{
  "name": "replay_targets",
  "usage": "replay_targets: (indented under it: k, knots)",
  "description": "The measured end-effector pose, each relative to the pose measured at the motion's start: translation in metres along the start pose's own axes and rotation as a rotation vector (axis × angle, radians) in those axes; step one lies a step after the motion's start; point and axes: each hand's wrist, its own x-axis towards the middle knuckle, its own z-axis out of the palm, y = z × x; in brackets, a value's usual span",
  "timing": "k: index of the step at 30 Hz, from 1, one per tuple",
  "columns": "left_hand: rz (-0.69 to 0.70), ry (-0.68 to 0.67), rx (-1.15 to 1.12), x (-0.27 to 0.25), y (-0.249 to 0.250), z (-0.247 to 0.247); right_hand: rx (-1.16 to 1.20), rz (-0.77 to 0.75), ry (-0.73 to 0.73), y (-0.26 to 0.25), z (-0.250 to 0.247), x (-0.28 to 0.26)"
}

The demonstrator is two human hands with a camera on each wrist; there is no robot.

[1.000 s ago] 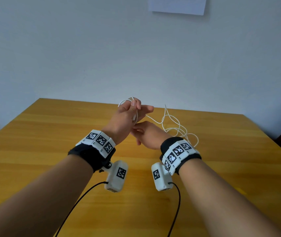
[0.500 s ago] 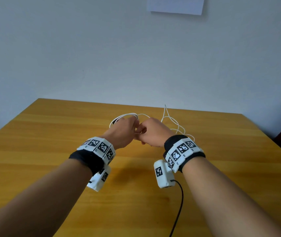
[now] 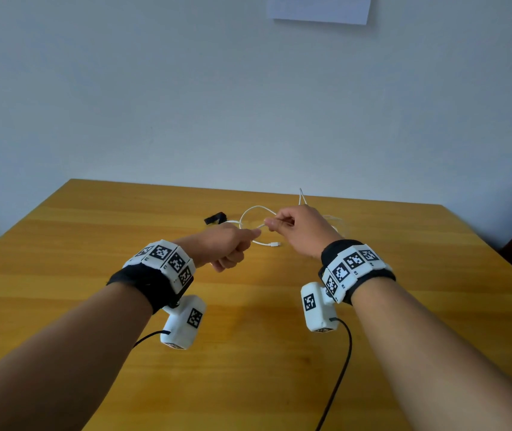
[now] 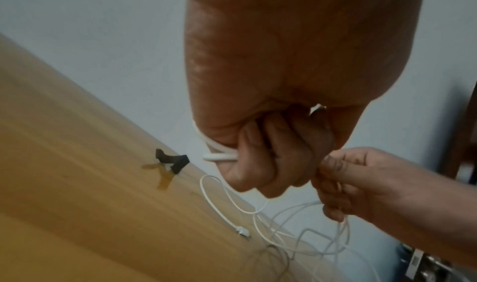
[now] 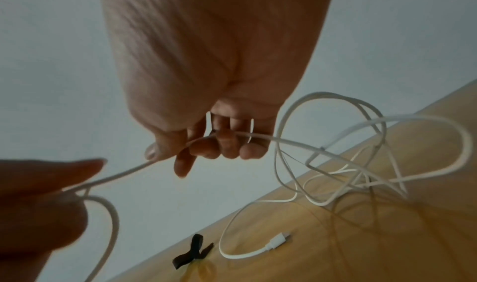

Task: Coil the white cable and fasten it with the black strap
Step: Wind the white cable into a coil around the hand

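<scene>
**Two Hands Start a Coil, Strap Waits Nearby**

Above a yellow wooden surface [image 3: 92,306], the left hand [image 3: 229,247] closes its grip in a fist around the first turns of the white cable [image 3: 250,211], while the right hand [image 3: 301,228] pinches the strand between thumb and fingers just beside it, a short stretch taut between the two. One plug end [image 3: 274,244] lies on the wood below the hands; the rest of the cable trails in a loose tangle [image 5: 348,174] behind the right hand. The black strap [image 3: 215,218], folded over on itself, lies untouched beyond the left hand.

The winding looks barely begun. To do it well, the right hand would feed slack evenly, letting the strand slip through its pinch so each loop matches the last, and shake out the tangle before it snags. The left should keep its turns gathered without crushing them.

A pale, bare wall [image 3: 155,88] rises behind, with a sheet of paper [image 3: 320,7] pinned at the top; something dark stands at the far right.
</scene>
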Motion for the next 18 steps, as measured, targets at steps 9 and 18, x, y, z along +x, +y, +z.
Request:
replay_targets:
  k: [9,18]
  knots:
    - [0.26,-0.228,-0.718,-0.004,0.014,0.006,0.08,-0.009,-0.032,-0.008,0.012,-0.001]
    - [0.587,-0.074,-1.211,-0.003,0.039,0.007,0.067,-0.005,-0.239,-0.028,0.026,-0.009]
